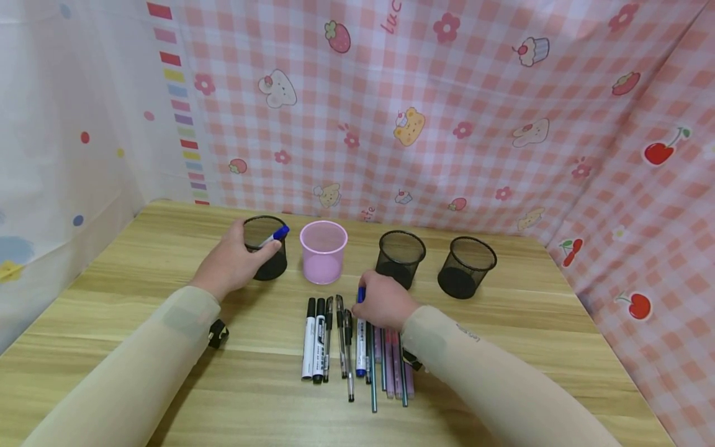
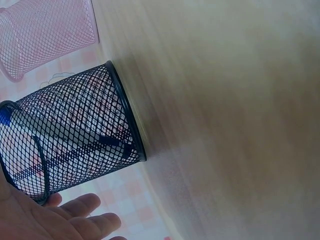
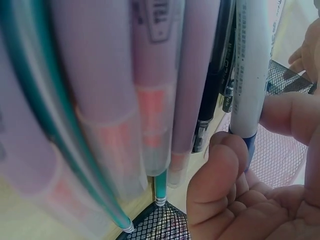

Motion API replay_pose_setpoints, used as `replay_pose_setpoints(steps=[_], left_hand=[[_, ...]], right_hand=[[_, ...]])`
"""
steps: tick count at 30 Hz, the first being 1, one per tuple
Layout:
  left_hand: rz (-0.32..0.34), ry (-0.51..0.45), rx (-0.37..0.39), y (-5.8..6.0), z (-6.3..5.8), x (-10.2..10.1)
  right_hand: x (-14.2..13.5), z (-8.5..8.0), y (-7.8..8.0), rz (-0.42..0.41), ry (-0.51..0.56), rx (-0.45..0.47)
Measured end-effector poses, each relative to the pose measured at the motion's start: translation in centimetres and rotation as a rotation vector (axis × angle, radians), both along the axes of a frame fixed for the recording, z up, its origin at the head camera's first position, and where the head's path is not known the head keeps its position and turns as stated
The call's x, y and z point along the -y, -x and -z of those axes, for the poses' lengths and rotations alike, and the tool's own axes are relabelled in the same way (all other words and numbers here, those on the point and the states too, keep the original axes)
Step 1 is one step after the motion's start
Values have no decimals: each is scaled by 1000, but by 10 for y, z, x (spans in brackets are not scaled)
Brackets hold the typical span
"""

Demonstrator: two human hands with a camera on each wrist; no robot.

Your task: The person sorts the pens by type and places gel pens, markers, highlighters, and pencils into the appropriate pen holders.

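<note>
Currently; right grip (image 1: pixel 386 302) pinches marker (image 1: pixel 360 351); left grip (image 1: pixel 229 264) wide by black cup (image 1: pixel 272 267); pens (image 1: pixel 341 335) alongside

Four cups (image 1: pixel 324 256) stand behind the pens (image 1: pixel 349 335), a marker (image 1: pixel 272 238) in the leftmost cup (image 1: pixel 272 268)

In front of me, three round black mesh cups (image 1: pixel 458 282) and one round pink mesh cup (image 1: pixel 323 268) are standing. Two white black-capped markers (image 1: pixel 308 341), two white blue-capped markers (image 1: pixel 360 347) and at least three slim clear-barrelled black-capped pens (image 1: pixel 349 347) are showing. I am also counting at least three thin teal pencils (image 1: pixel 373 379) and at least four pale purple clear-tipped pens (image 3: pixel 95 75), some partly hiding.
</note>
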State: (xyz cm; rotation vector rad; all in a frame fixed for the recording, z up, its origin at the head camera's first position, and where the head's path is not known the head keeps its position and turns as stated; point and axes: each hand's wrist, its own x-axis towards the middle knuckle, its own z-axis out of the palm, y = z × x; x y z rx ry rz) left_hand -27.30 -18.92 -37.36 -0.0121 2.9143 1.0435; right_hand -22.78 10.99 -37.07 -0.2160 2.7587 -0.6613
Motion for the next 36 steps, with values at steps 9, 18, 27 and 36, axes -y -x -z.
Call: replay_pose_setpoints(steps=[9, 18, 27, 36], left_hand=[[1, -3, -8, 0, 0, 0], [0, -3, -4, -1, 0, 0], [-4, -2, 1, -1, 0, 0], [-6, -6, 2, 0, 1, 0]], right_hand=[[-4, -1, 1, 9, 40, -4], [-6, -5, -2, 49, 148, -16], [-8, -13, -3, 89, 228, -57], [-9, -18, -3, 162, 340, -93]])
